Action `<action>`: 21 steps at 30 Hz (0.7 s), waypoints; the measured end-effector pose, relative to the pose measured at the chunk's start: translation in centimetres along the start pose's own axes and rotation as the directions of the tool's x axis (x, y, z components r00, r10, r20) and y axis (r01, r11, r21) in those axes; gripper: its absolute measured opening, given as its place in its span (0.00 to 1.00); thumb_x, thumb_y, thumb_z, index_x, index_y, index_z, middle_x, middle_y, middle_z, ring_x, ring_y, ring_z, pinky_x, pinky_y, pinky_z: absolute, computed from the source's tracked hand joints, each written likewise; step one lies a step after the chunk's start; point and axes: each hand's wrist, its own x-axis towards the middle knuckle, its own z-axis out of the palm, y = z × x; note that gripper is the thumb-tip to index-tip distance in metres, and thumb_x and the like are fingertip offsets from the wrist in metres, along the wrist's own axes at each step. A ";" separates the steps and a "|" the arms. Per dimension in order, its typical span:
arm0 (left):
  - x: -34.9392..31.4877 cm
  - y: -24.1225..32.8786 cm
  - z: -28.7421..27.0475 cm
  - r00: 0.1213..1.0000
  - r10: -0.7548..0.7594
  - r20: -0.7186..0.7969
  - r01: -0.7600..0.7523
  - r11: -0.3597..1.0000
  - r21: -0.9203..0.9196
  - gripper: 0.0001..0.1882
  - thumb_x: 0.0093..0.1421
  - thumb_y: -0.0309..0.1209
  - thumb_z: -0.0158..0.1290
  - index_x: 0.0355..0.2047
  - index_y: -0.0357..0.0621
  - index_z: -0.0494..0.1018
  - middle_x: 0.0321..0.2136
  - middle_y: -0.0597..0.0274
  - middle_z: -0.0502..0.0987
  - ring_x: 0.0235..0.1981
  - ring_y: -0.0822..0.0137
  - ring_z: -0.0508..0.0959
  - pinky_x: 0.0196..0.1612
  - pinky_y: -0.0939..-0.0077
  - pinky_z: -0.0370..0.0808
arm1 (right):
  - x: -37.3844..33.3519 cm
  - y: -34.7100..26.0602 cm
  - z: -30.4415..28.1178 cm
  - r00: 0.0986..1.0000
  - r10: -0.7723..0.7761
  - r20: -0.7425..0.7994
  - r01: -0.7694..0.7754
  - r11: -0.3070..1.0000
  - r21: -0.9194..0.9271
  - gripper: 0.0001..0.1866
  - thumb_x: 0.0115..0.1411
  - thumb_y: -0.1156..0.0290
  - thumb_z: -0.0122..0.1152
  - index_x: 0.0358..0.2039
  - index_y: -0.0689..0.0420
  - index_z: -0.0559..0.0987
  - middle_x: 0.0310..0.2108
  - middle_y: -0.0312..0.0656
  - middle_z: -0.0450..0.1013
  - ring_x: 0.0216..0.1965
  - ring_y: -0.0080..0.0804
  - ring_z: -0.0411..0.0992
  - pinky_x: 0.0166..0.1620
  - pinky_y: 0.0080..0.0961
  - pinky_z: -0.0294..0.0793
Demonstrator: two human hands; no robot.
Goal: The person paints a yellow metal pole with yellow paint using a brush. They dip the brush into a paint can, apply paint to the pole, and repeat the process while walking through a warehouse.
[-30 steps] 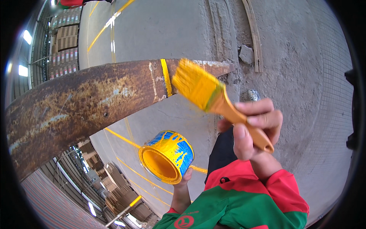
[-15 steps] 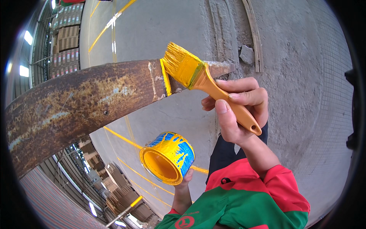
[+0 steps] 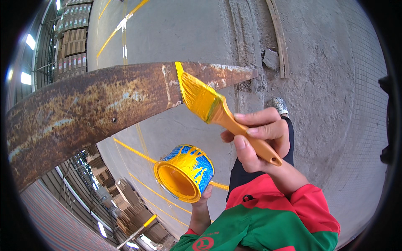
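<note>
My right hand (image 3: 263, 140) pinches the orange handle of a flat paintbrush (image 3: 206, 100) between thumb and fingers. Its bristles are coated in yellow paint and press against a rusty metal post (image 3: 104, 98). A narrow yellow stripe (image 3: 179, 69) crosses the post at the bristle tips, and the brush hides part of it. Lower down, my left hand (image 3: 204, 195) supports a blue paint can (image 3: 203, 165) streaked with yellow drips. The can is tilted with its open mouth toward the post, and yellow paint coats the inside. Most of the left hand's fingers are hidden behind the can.
Yellow lines (image 3: 134, 149) mark the grey floor. A wooden plank (image 3: 279, 42) and a broken lump of concrete (image 3: 271, 59) lie beyond the post's narrow end. Stacked cardboard (image 3: 74, 41) stands at the far left, more (image 3: 134, 205) at lower left. My shoe (image 3: 280, 106) shows near the rubble.
The brush and my right hand have moved down across the post, from its upper edge toward its lower edge. The can in my left hand stays nearly still. A shoe has come into sight.
</note>
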 end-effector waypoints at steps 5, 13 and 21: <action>-0.1 -0.1 0.0 1.000 0.001 -0.001 -0.001 1.000 -0.003 0.67 0.44 0.43 0.74 0.74 0.41 0.40 0.68 0.48 0.58 0.66 0.50 0.66 0.69 0.52 0.65 | -1.0 -2.0 -1.4 0.997 0.042 0.059 -0.047 0.996 0.079 0.12 0.58 0.82 0.65 0.39 0.65 0.71 0.42 0.58 0.73 0.36 0.46 0.84 0.34 0.30 0.89; -0.3 0.1 -0.4 1.000 0.001 -0.010 -0.001 1.000 0.007 0.67 0.44 0.43 0.74 0.74 0.42 0.40 0.68 0.48 0.58 0.67 0.50 0.66 0.69 0.51 0.65 | 2.0 0.3 -0.7 0.995 -0.085 -0.054 0.084 0.996 -0.028 0.15 0.59 0.84 0.63 0.42 0.64 0.67 0.44 0.60 0.72 0.36 0.41 0.83 0.37 0.27 0.90; 0.0 -0.2 -0.3 1.000 -0.012 -0.014 0.012 1.000 0.003 0.67 0.44 0.43 0.74 0.74 0.42 0.39 0.68 0.48 0.58 0.67 0.50 0.66 0.69 0.51 0.65 | 2.2 1.2 0.3 0.994 -0.092 -0.059 0.092 0.996 -0.001 0.14 0.59 0.84 0.65 0.40 0.65 0.68 0.43 0.59 0.73 0.36 0.41 0.83 0.34 0.25 0.89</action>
